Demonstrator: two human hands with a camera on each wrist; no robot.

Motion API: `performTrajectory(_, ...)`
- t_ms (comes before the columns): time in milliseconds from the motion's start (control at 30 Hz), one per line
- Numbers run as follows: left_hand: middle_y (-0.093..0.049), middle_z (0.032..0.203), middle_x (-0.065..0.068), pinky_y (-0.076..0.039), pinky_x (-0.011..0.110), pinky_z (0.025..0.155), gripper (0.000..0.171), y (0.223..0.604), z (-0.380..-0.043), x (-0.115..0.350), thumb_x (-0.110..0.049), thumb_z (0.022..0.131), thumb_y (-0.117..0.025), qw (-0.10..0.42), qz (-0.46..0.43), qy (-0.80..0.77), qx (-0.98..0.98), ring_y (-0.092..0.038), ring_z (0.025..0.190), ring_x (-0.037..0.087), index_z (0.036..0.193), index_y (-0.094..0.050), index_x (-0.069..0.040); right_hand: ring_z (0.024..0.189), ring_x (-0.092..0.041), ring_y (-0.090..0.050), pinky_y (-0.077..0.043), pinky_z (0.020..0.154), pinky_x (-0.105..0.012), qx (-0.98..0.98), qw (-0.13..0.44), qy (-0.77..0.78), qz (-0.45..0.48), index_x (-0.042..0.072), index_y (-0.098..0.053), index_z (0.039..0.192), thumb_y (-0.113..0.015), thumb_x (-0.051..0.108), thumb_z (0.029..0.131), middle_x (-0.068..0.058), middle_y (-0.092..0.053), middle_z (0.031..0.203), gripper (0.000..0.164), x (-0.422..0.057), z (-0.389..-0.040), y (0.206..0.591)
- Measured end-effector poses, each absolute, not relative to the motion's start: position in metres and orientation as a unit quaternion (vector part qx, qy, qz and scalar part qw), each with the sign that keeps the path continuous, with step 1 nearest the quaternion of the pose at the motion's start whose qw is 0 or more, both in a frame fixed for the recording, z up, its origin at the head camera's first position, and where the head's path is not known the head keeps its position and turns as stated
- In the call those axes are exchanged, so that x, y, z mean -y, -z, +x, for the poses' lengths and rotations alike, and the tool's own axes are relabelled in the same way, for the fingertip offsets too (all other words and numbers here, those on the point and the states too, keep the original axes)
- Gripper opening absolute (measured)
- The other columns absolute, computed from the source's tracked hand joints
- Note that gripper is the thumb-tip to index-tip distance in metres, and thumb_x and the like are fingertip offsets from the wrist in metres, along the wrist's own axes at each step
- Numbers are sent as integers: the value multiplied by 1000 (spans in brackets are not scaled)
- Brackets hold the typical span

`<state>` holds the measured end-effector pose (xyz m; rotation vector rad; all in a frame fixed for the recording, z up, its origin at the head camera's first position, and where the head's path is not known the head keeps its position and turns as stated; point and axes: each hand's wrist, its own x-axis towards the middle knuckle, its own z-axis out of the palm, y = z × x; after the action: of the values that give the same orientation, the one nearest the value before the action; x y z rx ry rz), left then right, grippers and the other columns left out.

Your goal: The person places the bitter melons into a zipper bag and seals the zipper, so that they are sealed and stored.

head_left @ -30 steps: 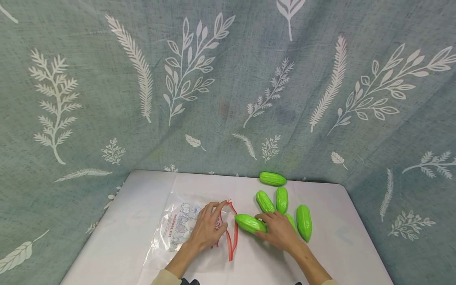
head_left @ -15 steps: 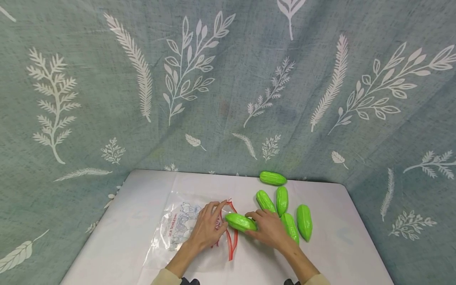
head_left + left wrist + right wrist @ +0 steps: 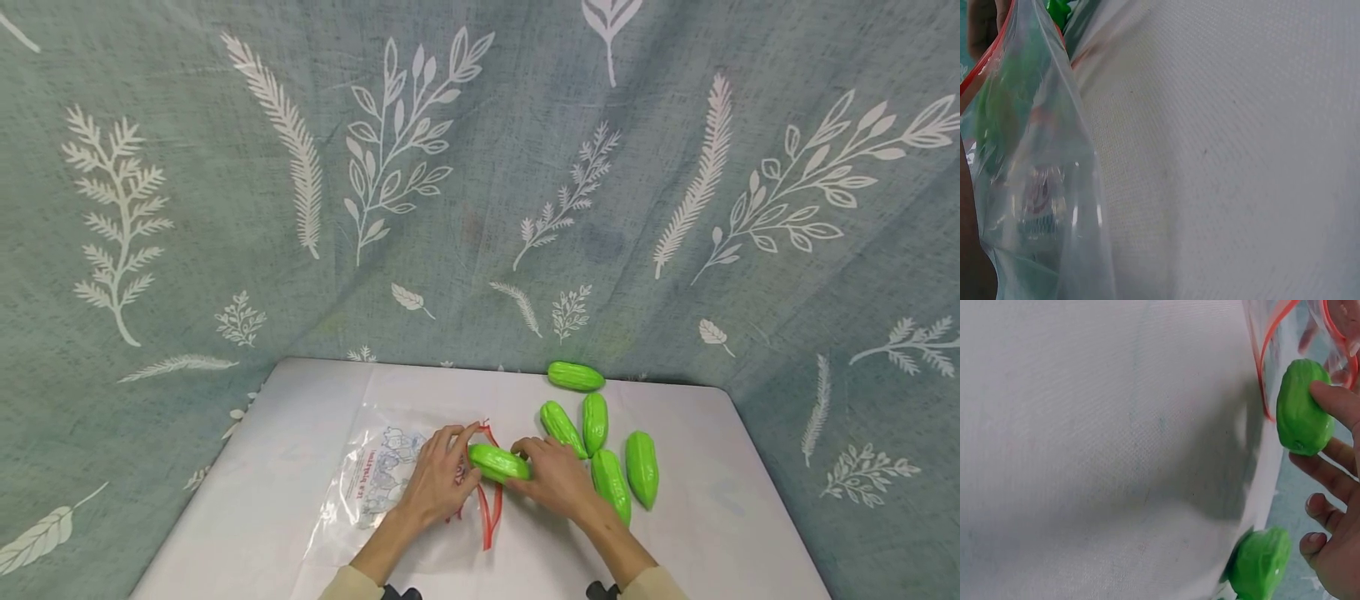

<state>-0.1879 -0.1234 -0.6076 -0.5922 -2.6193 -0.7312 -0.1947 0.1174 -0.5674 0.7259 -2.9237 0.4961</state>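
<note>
A clear zip bag (image 3: 378, 475) with printed pictures and a red-edged mouth lies flat on the left half of the table. My left hand (image 3: 438, 475) lies over it and holds its mouth apart, thumb and forefinger spread at the red strips. In the left wrist view the bag's clear film (image 3: 1041, 206) bulges up. Between thumb and fingers, my right hand (image 3: 555, 475) grips a glossy bright green cucumber (image 3: 495, 462). Its far end is in the bag's mouth, near my left thumb. The right wrist view shows the cucumber (image 3: 1304, 412) pinched near its end.
Several more green cucumbers lie right of my right hand: one (image 3: 611, 485) close by, one (image 3: 641, 468) farther right, two (image 3: 595, 423) behind it, and one (image 3: 575, 376) at the table's back edge. A patterned grey-green cloth (image 3: 480, 208) hangs behind the white table (image 3: 712, 533).
My right hand has moved left with the cucumber, bringing its end from just outside the red strips into the bag's mouth. My left hand has stayed in place.
</note>
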Motion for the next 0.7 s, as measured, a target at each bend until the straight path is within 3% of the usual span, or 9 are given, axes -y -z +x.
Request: performTrajectory(700, -51, 132, 7, -43, 56, 101, 78, 608, -186, 122, -38, 84, -64, 186, -214, 261, 923, -52, 119, 25, 157, -36, -26, 98, -16, -60, -50, 81, -41, 957, 47, -173, 226, 25, -69, 118, -77, 52, 82, 3, -65, 106, 46, -110, -198, 573)
